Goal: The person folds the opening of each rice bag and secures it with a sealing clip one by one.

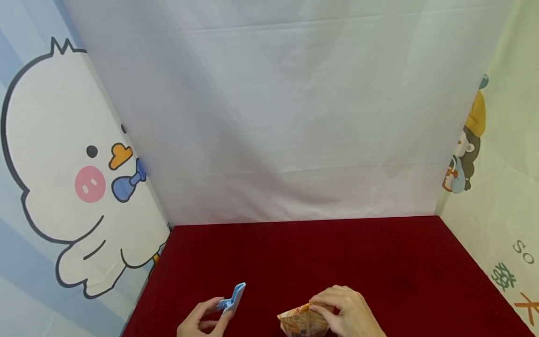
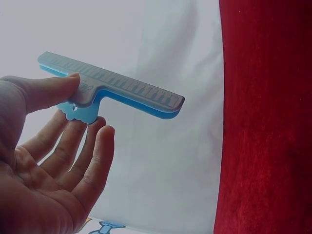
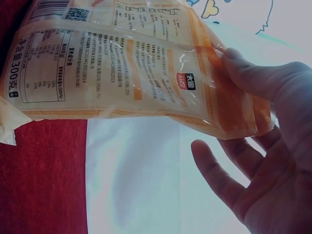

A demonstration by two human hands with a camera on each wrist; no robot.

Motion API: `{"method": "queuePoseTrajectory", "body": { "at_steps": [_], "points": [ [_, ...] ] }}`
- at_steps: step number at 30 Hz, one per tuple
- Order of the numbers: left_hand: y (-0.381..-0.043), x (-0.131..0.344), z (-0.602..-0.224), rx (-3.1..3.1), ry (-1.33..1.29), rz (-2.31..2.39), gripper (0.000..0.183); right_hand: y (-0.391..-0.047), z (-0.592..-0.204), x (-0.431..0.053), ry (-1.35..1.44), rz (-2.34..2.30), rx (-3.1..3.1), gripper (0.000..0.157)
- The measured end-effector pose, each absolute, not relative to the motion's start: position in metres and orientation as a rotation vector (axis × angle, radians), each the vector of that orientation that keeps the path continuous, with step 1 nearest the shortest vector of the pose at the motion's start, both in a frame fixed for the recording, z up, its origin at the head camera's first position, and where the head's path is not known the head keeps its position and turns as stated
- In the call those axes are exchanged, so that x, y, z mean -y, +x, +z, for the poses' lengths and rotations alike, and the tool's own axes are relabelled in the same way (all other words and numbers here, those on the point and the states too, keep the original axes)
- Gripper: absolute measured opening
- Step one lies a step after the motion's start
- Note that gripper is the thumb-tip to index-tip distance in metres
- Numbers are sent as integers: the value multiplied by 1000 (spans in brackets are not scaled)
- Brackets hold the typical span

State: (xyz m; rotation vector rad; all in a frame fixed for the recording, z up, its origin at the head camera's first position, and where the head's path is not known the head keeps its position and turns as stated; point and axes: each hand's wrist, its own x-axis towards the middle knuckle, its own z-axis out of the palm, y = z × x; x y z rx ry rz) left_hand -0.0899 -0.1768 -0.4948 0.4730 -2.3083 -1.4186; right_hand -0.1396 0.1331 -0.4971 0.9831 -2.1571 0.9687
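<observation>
My left hand (image 1: 205,319) pinches a blue clip (image 1: 232,299) between thumb and fingers, near the front of the table. Seen from the left wrist, the clip (image 2: 117,87) has a long bar with ruler-like markings and a scalloped grip tab, where the thumb presses. To the right, my right hand (image 1: 346,309) pinches the top edge of an orange and cream food bag (image 1: 304,323). Printed text, a barcode and "300克" cover the bag's side (image 3: 112,68) in the right wrist view. Clip and bag are apart. The bag's lower part is cut off in the head view.
A dark red cloth covers the table (image 1: 286,262). Behind it hangs a white curtain (image 1: 294,117). A cartoon duck panel (image 1: 63,164) stands at the left, and a pale printed panel (image 1: 505,187) at the right.
</observation>
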Motion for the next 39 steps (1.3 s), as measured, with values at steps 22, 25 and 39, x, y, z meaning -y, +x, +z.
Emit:
{"method": "queuePoseTrajectory", "body": {
  "at_steps": [22, 25, 39],
  "points": [
    [-90, 156, -500, 2372, 247, -1414, 32, -138, -498, -133, 986, 991, 2149, 30],
    [-90, 154, -502, 2368, 182, -1420, 32, -137, -498, -133, 980, 997, 2163, 29],
    [-88, 149, -503, 2372, 2, -1564, 33, -137, -498, -134, 977, 1014, 2175, 29]
  ]
}}
